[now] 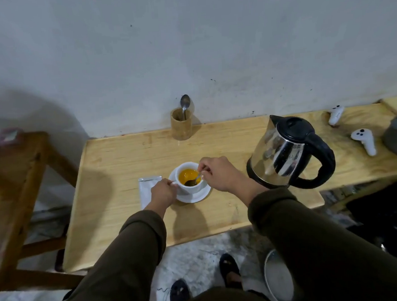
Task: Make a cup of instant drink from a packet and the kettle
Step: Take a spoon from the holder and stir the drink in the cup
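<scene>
— What is held by the fingers?

— A thin spoon handle (pixel 198 175) is pinched between the closed fingertips of the right hand (pixel 220 174), just above the rim of the white cup (pixel 190 177). The spoon's bowl is sunk in the liquid. The handle of the cup is gripped by the curled fingers of the left hand (pixel 163 192), which are closed around it.

— And what is contained in the cup?

— An orange-yellow drink is seen in it, opaque and bright, with a darker patch where the spoon bowl is dipped. The cup is filled to somewhat below its rim. It is set on a white saucer (pixel 195 196), on the pale wooden table (pixel 114 160), near the middle of the front half.

— Is the packet to be seen?

— A flat silvery-white packet (pixel 146 185) is laid on the table just left of the saucer, partly covered by the left hand. Whether anything is left in it cannot be told.

— What else is placed further out?

— A steel kettle (pixel 286 154) with a black lid and handle is stood to the right of the cup, near the right hand, its lid shut. At the back, against the wall, a wooden holder (pixel 181 128) is stood upright with one second spoon (pixel 185 104) kept in it, bowl upward. Two white controllers (pixel 364 140) are laid at the far right.
</scene>
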The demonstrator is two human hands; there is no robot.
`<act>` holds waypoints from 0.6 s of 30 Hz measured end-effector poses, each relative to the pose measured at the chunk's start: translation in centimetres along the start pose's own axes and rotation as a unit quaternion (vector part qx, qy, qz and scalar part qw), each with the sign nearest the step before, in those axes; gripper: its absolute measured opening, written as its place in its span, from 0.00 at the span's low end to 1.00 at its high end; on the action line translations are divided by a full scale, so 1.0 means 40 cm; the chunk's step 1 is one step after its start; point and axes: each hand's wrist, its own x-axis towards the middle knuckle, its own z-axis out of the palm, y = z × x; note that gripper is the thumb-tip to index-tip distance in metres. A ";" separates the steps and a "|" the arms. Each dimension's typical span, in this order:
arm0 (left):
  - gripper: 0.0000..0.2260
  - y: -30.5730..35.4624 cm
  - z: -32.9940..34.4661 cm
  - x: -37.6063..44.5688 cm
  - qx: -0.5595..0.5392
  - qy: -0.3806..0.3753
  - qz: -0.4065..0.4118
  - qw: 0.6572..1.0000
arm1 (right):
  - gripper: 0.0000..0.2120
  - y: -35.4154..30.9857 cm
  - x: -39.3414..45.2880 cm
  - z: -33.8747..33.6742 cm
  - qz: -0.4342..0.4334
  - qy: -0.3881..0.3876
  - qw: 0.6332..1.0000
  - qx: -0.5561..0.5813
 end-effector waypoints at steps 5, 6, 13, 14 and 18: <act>0.16 -0.005 0.000 0.004 0.013 0.002 0.017 1.000 | 0.07 0.020 -0.044 0.014 0.038 -0.014 0.998 -0.042; 0.16 -0.006 0.001 0.003 0.010 0.004 0.017 1.000 | 0.06 0.027 -0.051 0.019 0.048 -0.009 0.998 -0.038; 0.15 -0.017 0.006 -0.004 -0.046 0.013 0.015 0.999 | 0.07 0.045 -0.094 0.046 0.124 0.013 0.991 0.051; 0.15 -0.018 0.006 -0.004 -0.045 0.015 0.017 0.999 | 0.07 0.049 -0.096 0.049 0.135 0.017 0.989 0.065; 0.15 -0.016 0.010 -0.006 -0.060 0.018 0.013 0.998 | 0.06 0.070 -0.107 0.059 0.187 0.035 0.975 0.117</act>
